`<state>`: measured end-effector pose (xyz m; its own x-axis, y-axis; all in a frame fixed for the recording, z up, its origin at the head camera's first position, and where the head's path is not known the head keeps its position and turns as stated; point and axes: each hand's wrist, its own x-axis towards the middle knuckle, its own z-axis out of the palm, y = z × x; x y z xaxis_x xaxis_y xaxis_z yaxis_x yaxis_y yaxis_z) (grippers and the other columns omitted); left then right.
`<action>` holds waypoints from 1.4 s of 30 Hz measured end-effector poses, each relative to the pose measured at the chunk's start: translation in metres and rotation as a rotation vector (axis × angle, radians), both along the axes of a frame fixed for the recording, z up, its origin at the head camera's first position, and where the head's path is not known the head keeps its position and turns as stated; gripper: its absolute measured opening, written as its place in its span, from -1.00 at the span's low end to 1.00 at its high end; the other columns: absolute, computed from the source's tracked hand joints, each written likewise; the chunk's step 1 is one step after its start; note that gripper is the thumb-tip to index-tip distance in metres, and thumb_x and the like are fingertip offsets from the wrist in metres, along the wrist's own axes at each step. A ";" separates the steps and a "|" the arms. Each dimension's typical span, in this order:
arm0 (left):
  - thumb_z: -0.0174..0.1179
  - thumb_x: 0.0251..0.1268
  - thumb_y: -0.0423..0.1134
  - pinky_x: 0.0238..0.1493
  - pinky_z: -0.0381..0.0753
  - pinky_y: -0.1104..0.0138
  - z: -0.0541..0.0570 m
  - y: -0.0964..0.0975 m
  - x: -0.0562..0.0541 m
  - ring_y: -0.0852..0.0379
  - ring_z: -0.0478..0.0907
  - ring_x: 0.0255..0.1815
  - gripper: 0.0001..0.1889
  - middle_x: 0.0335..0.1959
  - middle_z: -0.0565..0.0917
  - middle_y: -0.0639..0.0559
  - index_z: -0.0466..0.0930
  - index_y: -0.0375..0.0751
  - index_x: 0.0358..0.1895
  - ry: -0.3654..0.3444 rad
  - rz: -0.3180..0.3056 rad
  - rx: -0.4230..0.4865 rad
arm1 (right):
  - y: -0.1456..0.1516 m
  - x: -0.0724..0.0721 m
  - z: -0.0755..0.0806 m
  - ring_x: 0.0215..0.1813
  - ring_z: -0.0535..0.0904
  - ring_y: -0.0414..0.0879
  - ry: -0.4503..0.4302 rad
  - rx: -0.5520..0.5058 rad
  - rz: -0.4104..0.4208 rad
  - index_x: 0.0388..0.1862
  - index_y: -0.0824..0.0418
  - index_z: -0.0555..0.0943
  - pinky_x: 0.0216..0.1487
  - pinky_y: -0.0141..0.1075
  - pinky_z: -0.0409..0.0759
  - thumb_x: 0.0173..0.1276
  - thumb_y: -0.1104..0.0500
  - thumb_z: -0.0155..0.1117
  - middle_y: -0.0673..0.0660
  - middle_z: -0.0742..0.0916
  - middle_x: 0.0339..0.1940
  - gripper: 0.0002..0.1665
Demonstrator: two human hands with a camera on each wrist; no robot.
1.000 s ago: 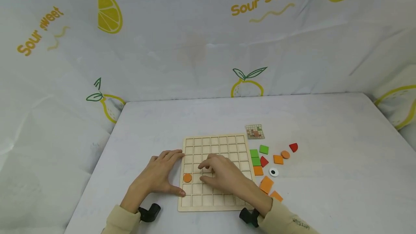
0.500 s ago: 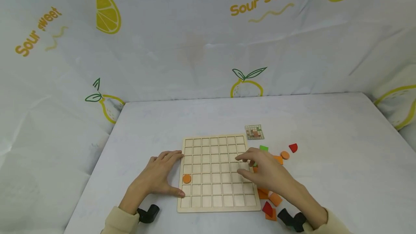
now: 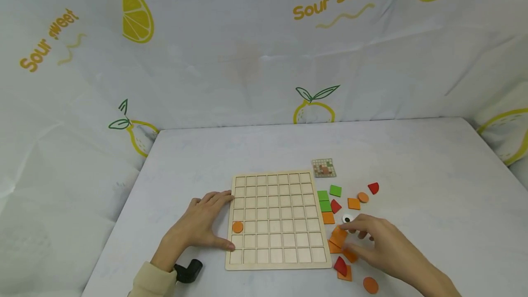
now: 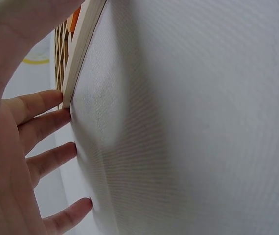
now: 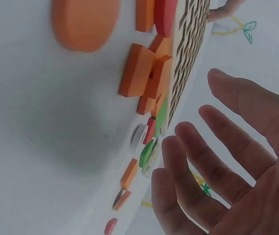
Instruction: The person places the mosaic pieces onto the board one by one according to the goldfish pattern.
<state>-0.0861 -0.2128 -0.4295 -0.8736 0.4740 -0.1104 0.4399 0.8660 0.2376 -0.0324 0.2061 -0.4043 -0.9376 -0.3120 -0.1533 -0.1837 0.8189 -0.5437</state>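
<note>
A wooden grid board (image 3: 275, 213) lies on the white table, with one orange disc (image 3: 237, 227) in a cell near its left side. My left hand (image 3: 201, 224) is spread along the board's left edge, thumb and index finger touching it. In the left wrist view, the fingers (image 4: 49, 125) are apart and meet the board's rim (image 4: 81, 54) and the cloth. Right of the board, my right hand (image 3: 383, 244) hovers around a heap of orange squares (image 3: 338, 237). The right wrist view has its fingers (image 5: 222, 166) loosely bent, nothing between them, apart from the orange pieces (image 5: 137, 71).
Green squares (image 3: 325, 206), red quarter-circles (image 3: 373, 188), an eye disc (image 3: 347, 218) and more orange pieces (image 3: 354, 203) lie along the board's right side. Behind them is a small pattern card (image 3: 323, 167). Another orange disc (image 3: 371, 285) lies near the front.
My right hand has travelled from above the board to the right, over the heap of orange squares. The left hand stays at the board's edge.
</note>
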 end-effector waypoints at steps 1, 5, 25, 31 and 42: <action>0.48 -0.39 0.57 0.12 0.44 -0.12 0.000 0.000 0.000 -0.03 0.37 0.48 0.25 0.52 0.43 0.03 0.35 -0.04 0.48 -0.002 -0.003 0.001 | 0.004 0.003 -0.003 -0.28 0.51 -0.37 -0.030 0.017 0.000 -0.06 -0.06 0.79 -0.24 -0.42 0.59 0.16 0.00 0.59 -0.24 0.73 -0.24 -0.66; 0.48 -0.38 0.56 0.16 0.44 -0.19 -0.001 0.000 -0.002 -0.04 0.36 0.50 0.27 0.54 0.40 0.02 0.32 -0.04 0.50 -0.018 -0.010 0.006 | 0.019 0.015 -0.014 -0.28 0.46 -0.41 -0.162 0.038 0.005 -0.02 -0.05 0.78 -0.26 -0.46 0.56 0.15 -0.06 0.59 -0.24 0.70 -0.25 -0.60; 0.49 -0.38 0.56 0.15 0.44 -0.20 -0.002 0.000 -0.004 -0.03 0.36 0.50 0.27 0.55 0.40 0.02 0.32 -0.03 0.51 -0.012 -0.018 -0.004 | 0.038 0.030 -0.041 -0.18 0.52 -0.41 -0.451 -0.072 0.161 -0.04 0.08 0.81 -0.06 -0.39 0.69 0.15 -0.02 0.61 -0.14 0.68 -0.15 -0.60; 0.48 -0.39 0.57 0.15 0.44 -0.19 -0.002 0.000 -0.004 -0.03 0.36 0.50 0.27 0.55 0.40 0.03 0.32 -0.03 0.51 -0.007 -0.019 0.004 | 0.034 0.030 -0.040 -0.15 0.60 -0.18 -0.478 -0.087 0.111 -0.09 0.14 0.82 -0.01 -0.10 0.72 0.14 0.06 0.62 -0.11 0.69 -0.19 -0.64; 0.48 -0.40 0.57 0.15 0.44 -0.18 -0.002 0.000 -0.004 -0.03 0.36 0.50 0.28 0.55 0.39 0.04 0.33 -0.03 0.51 -0.012 -0.010 0.005 | 0.032 0.029 -0.041 -0.24 0.55 -0.31 -0.471 -0.079 0.087 -0.21 0.10 0.83 -0.10 -0.37 0.70 0.21 0.10 0.56 -0.12 0.70 -0.26 -0.82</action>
<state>-0.0897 -0.2129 -0.4319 -0.8671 0.4837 -0.1187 0.4459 0.8602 0.2476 -0.0038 0.2381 -0.4451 -0.7417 -0.4143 -0.5275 0.0315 0.7640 -0.6444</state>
